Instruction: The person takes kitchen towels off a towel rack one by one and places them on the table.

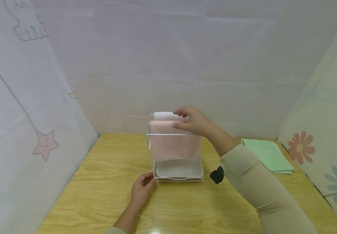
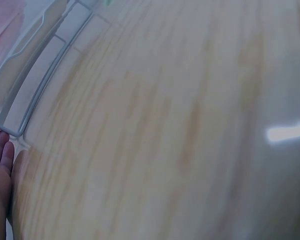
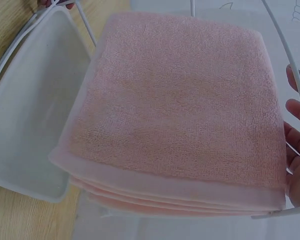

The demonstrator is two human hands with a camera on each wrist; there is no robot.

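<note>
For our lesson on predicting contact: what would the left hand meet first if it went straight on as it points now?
The left hand would probably meet the white rack first, at its near lower left corner, which the hand seems to touch.

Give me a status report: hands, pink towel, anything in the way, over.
Left hand at white rack's lower left corner. Right hand at pink towel's top edge. Towel hangs on rack. Green cloth apart, off right.

Soft, slightly dim light.
In left wrist view, the table (image 2: 140, 175) is blurred; white glare (image 2: 290, 133) lies well to right of the fingers (image 2: 8, 154).
</note>
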